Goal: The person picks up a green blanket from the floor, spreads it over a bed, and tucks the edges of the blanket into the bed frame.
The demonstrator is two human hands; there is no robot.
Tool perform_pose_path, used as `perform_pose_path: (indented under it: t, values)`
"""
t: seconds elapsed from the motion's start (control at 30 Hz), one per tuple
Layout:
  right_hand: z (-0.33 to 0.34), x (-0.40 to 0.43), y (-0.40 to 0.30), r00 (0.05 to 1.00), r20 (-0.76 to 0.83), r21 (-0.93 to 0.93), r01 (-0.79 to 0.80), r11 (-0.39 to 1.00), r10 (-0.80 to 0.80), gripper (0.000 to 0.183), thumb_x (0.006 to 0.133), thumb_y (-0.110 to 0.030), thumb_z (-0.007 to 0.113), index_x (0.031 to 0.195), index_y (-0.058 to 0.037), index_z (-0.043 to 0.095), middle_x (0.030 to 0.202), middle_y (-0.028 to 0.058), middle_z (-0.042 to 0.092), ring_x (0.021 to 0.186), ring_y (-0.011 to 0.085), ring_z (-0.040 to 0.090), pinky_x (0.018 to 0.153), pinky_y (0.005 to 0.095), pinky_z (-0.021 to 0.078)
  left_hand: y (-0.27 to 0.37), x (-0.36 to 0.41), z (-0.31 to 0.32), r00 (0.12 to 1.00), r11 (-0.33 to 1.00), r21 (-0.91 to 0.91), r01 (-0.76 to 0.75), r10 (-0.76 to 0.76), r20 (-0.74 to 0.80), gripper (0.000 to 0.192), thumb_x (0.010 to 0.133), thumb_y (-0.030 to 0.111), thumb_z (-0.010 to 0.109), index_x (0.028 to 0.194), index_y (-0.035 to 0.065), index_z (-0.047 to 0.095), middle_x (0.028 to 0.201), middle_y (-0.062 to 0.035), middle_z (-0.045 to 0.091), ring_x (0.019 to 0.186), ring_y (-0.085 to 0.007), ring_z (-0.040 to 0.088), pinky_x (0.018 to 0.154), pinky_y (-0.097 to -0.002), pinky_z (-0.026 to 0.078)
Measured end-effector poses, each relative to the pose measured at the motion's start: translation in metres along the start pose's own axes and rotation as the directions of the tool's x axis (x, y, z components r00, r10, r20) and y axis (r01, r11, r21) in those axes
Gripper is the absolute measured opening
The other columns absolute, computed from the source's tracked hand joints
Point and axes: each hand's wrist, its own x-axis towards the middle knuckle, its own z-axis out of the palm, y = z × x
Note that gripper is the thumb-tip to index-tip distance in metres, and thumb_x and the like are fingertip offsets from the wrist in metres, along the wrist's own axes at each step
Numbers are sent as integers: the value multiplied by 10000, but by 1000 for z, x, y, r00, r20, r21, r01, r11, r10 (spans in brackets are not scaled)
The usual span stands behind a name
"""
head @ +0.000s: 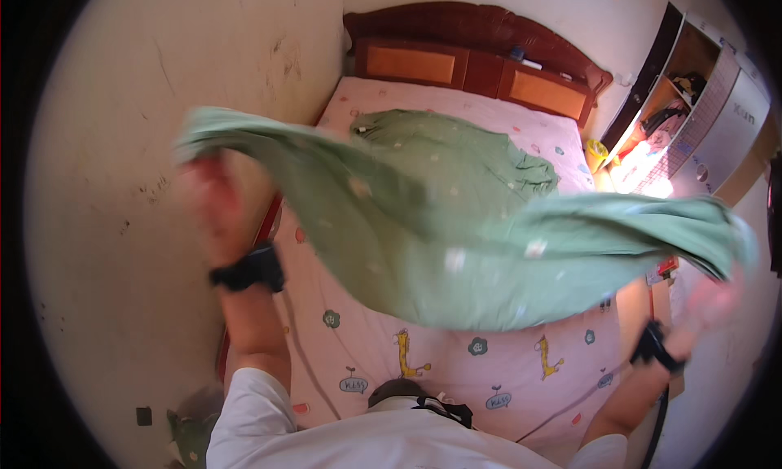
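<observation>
A large green cloth [476, 267] with a pale flower print is stretched between my raised hands, its middle sagging in a curve and blurred by motion. My left hand [214, 191], at the left near the wall, grips one bunched corner. Out to the right, my right hand [715, 295] grips the other bunched end; its fingers are partly covered and blurred. The far part of the cloth lies crumpled on a bed with a pink printed sheet [446, 386]. Each wrist wears a black band.
A dark wooden headboard [427, 32] with small items on its ledge stands at the far end. The scuffed wall [122, 225] runs close along the left. To the right are an open wardrobe [690, 96] with clothes inside and a yellow bin [595, 156].
</observation>
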Motion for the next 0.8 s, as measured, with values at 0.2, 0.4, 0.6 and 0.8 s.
perform_pose_path:
  t: [0.2, 0.4, 0.6, 0.8]
  values:
    - [-136, -102, 115, 994, 28, -949, 61, 309, -109, 253, 778, -163, 457, 918, 27, 548, 930, 210, 547, 850, 347, 548, 730, 410, 444, 23, -97, -92, 983, 279, 959, -51, -157, 98, 266, 807, 209, 424, 900, -8, 547, 959, -172, 567, 858, -300, 565, 736, -396, 445]
    - [-222, -189, 230, 757, 409, -907, 273, 322, 510, 253, 760, -187, 471, 916, -55, 619, 835, 161, 627, 745, 286, 611, 640, 404, 467, -4, -277, -248, 421, -222, 935, -278, -903, -89, 197, 769, 118, 455, 829, -4, 597, 870, -204, 591, 798, -365, 568, 657, -435, 456]
    - [-232, -193, 203, 455, -338, -608, -774, 177, 824, 242, 768, -121, 428, 969, -46, 540, 833, 69, 569, 652, 137, 544, 480, 240, 425, 12, -254, -243, 366, -528, 846, -72, -803, -470, 256, 764, 100, 449, 967, 38, 592, 921, -210, 581, 812, -366, 558, 680, -426, 458]
    - [-224, -220, 218, 394, -347, -355, -895, 269, 851, 209, 771, -115, 452, 951, -35, 522, 812, 69, 559, 644, 173, 553, 480, 257, 433, 26, -253, -239, 458, -462, 875, -145, -815, -354, 257, 764, 128, 487, 984, 49, 593, 838, -171, 610, 768, -337, 574, 668, -430, 466]
